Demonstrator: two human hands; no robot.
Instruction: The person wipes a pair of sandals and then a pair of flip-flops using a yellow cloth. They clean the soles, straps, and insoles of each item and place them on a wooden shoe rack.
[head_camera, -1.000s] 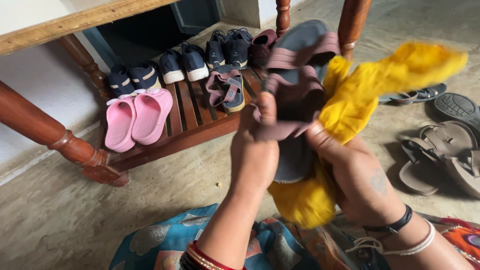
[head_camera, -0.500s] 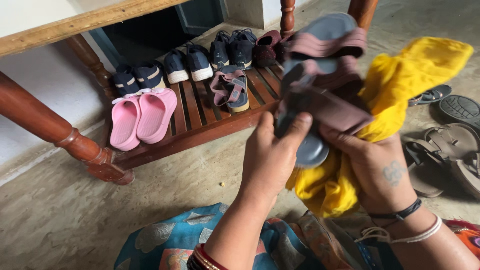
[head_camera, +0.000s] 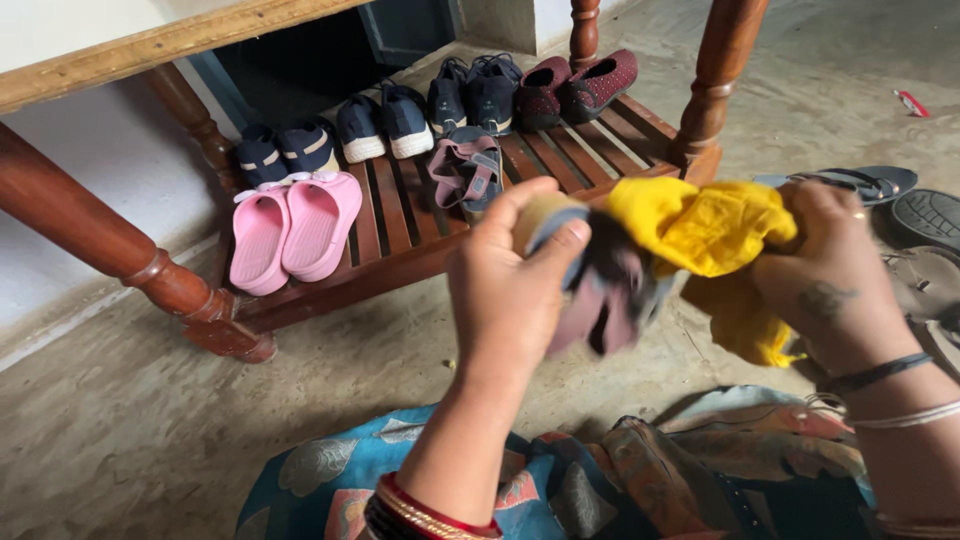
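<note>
My left hand (head_camera: 505, 290) grips a grey sandal with mauve straps (head_camera: 600, 285), held in front of me above the floor. My right hand (head_camera: 835, 275) holds a bunched yellow cloth (head_camera: 705, 230) pressed against the sandal's right side. The matching sandal (head_camera: 468, 170) lies on the low wooden slatted shoe rack (head_camera: 400, 235) beyond my hands.
On the rack stand pink clogs (head_camera: 290, 225), navy sneakers (head_camera: 385, 120), dark shoes (head_camera: 470, 95) and maroon slip-ons (head_camera: 590, 85). Turned wooden legs (head_camera: 715, 75) rise around it. Brown and black sandals (head_camera: 900, 200) lie on the concrete floor at right. Patterned fabric (head_camera: 560, 480) covers my lap.
The sandal has come down from upright and been turned over in my left hand. The yellow cloth has bunched smaller and my right hand has shifted right and up.
</note>
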